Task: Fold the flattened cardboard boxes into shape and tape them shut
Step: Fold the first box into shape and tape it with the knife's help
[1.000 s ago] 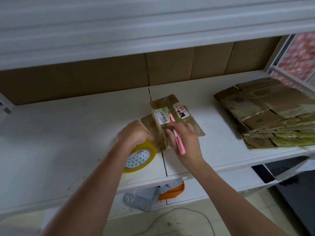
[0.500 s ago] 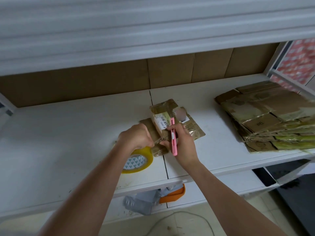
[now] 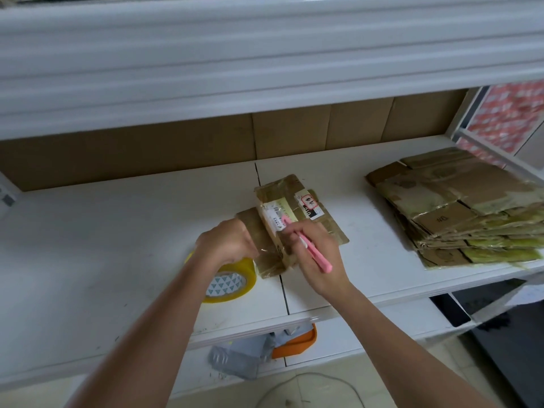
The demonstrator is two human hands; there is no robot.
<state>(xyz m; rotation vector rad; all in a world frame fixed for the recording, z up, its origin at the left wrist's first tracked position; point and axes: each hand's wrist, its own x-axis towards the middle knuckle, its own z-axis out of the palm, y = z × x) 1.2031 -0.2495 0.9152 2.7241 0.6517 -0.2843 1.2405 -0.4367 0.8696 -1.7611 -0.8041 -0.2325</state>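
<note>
A small worn cardboard box (image 3: 291, 198) with white labels and old tape lies on the white shelf (image 3: 117, 231). My right hand (image 3: 318, 254) grips a pink utility knife (image 3: 309, 245), its tip against the box's label. My left hand (image 3: 226, 242) holds a yellow-brown tape roll (image 3: 232, 282) standing beside the box's left end, fingers curled over its top. A strip of clear tape (image 3: 266, 250) stretches from the roll to the box.
A stack of flattened cardboard boxes (image 3: 459, 210) lies at the right end of the shelf. Brown cardboard lines the back wall (image 3: 294, 134). A lower shelf holds a grey bag (image 3: 244, 357) and an orange object (image 3: 297, 343). A white shelf board (image 3: 265, 60) hangs overhead.
My right hand turned the pink knife from upright to slanted and shifted it slightly toward the box's label. The left hand stayed on the tape roll.
</note>
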